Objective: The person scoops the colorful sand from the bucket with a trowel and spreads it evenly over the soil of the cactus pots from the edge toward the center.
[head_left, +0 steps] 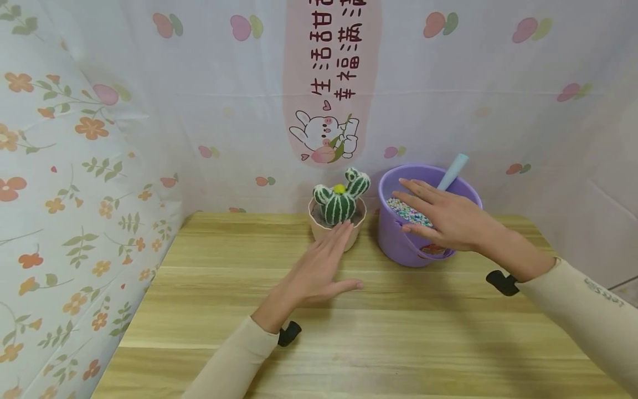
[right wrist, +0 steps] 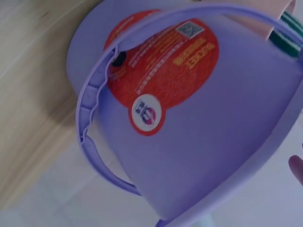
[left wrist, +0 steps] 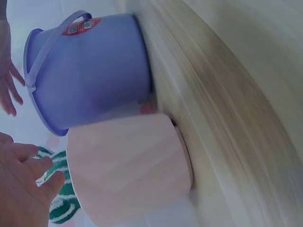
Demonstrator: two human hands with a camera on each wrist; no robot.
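A knitted green-and-white cactus point(head_left: 339, 209) with a yellow top stands in a pale pink pot point(head_left: 319, 227) at the table's back. My left hand point(head_left: 316, 270) is in front of that pot, fingers extended and thumb spread to the right, fingertips overlapping the rim in the head view. Right of the pot stands a purple bucket point(head_left: 396, 238) partly filled with small multicoloured beads point(head_left: 406, 210). A light blue handle point(head_left: 453, 170) sticks up out of it. Over the bucket's mouth, my right hand point(head_left: 448, 219) is spread palm down, holding nothing. The bucket's carrying handle point(right wrist: 92, 99) hangs down its front.
The wood-grain table point(head_left: 349, 343) ends at a white cloth backdrop point(head_left: 239, 127) close behind the pot and bucket. A flower-printed cloth point(head_left: 75, 221) borders the left side. Each wrist carries a small black mount.
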